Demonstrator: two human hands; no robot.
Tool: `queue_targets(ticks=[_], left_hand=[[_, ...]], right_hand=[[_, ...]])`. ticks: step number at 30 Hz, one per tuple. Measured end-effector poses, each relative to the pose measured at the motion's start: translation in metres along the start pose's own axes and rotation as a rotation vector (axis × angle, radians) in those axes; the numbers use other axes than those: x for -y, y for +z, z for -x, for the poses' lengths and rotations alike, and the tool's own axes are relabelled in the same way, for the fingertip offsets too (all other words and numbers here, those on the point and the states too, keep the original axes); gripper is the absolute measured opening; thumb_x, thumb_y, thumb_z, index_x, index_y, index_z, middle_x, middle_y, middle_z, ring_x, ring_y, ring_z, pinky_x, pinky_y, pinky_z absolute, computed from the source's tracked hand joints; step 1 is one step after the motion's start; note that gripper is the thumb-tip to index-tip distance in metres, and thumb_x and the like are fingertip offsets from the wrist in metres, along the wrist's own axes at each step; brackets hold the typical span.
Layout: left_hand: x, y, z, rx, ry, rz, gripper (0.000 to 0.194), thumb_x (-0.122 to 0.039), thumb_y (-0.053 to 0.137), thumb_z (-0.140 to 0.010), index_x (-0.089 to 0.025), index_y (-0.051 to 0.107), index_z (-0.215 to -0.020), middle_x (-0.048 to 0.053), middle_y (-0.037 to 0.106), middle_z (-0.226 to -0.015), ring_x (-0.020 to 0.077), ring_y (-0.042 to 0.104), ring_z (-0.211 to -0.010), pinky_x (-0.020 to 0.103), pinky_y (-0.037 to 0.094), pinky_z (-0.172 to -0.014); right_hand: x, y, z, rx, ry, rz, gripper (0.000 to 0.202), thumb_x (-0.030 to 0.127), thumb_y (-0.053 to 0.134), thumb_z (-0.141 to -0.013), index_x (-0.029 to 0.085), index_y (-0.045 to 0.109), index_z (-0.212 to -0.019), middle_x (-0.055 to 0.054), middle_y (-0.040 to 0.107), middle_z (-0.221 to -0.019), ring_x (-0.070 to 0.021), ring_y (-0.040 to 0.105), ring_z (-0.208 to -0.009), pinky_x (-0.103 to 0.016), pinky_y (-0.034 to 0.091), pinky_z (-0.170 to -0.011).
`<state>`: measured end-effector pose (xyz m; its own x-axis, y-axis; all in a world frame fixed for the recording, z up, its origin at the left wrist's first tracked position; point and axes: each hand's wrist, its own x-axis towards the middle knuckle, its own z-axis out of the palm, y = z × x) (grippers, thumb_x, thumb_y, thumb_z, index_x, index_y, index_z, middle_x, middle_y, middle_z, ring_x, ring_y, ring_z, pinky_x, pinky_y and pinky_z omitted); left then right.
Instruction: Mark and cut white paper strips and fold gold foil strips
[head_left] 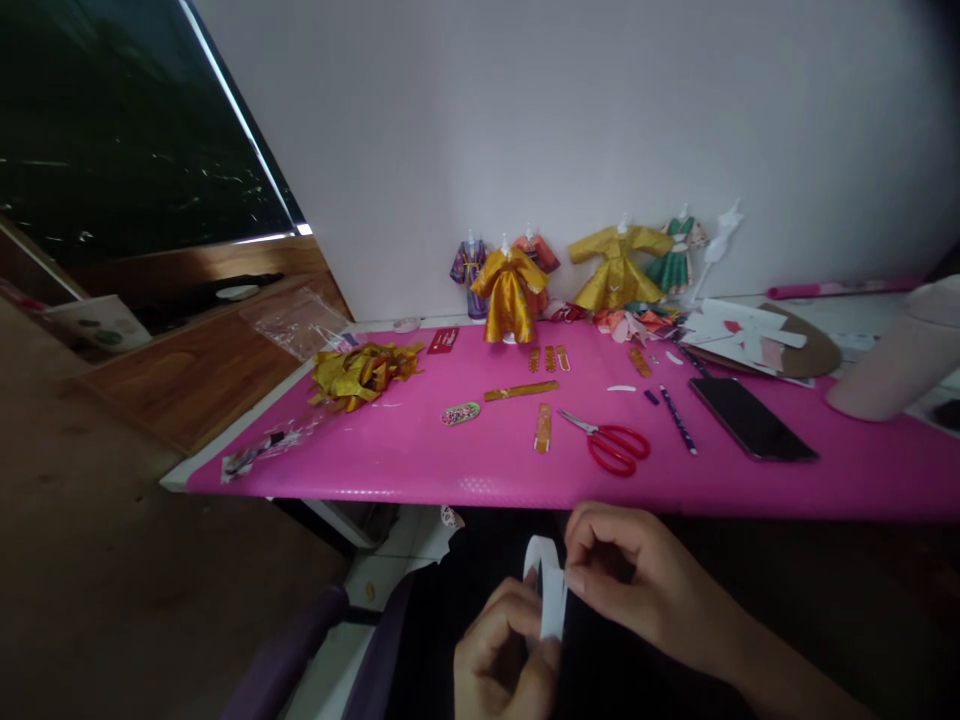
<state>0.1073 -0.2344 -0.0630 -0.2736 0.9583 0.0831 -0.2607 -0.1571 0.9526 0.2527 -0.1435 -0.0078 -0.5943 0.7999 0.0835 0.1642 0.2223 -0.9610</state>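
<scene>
White tape roll (554,600) in both hands' reach

The left hand (504,650) clamps the white tape roll off the pink tabletop's (420,465) near edge; the right hand's (649,580) thumb and forefinger touch its rim, whether pinching I cannot tell. Red-handled scissors (598,436) lie near that edge, gold fabric scraps (364,373) towards the left end, doll dresses (510,290) along the back.

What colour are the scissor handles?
Red handles, on the scissors lying on the pink mat; the head view shows them best.
</scene>
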Motion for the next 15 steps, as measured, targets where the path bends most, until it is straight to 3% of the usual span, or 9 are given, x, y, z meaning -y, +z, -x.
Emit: queue_targets(ticks=[5,11,15], left_hand=[[0.003,-0.001,0.0,0.015,0.019,0.017,0.022,-0.036,0.078,-0.077,-0.021,0.071,-0.063,0.0,0.058,-0.066,0.0163,0.048,-0.062,0.033,0.041,-0.078],[0.008,-0.003,0.002,0.011,-0.008,0.027,0.025,-0.035,0.074,-0.082,-0.02,0.067,-0.064,0.0,0.057,-0.069,0.0168,0.05,-0.065,0.028,0.04,-0.063],[0.008,-0.004,0.002,0.004,-0.003,0.023,0.025,-0.036,0.073,-0.082,-0.02,0.066,-0.064,0.0,0.058,-0.069,0.0162,0.05,-0.065,0.027,0.039,-0.061]], right_hand=[[-0.001,0.001,0.003,-0.023,-0.043,0.032,0.012,0.022,0.059,-0.078,0.02,0.056,-0.067,0.001,0.054,-0.069,-0.0141,0.048,-0.061,-0.027,0.038,-0.056],[0.0,0.003,0.009,-0.024,-0.161,0.084,0.011,0.016,0.058,-0.079,0.02,0.058,-0.068,0.001,0.056,-0.07,-0.0136,0.049,-0.062,-0.027,0.039,-0.055],[0.0,0.003,0.013,0.009,-0.235,0.095,0.012,0.012,0.057,-0.079,0.021,0.057,-0.071,0.002,0.055,-0.071,-0.013,0.05,-0.064,-0.026,0.041,-0.058]])
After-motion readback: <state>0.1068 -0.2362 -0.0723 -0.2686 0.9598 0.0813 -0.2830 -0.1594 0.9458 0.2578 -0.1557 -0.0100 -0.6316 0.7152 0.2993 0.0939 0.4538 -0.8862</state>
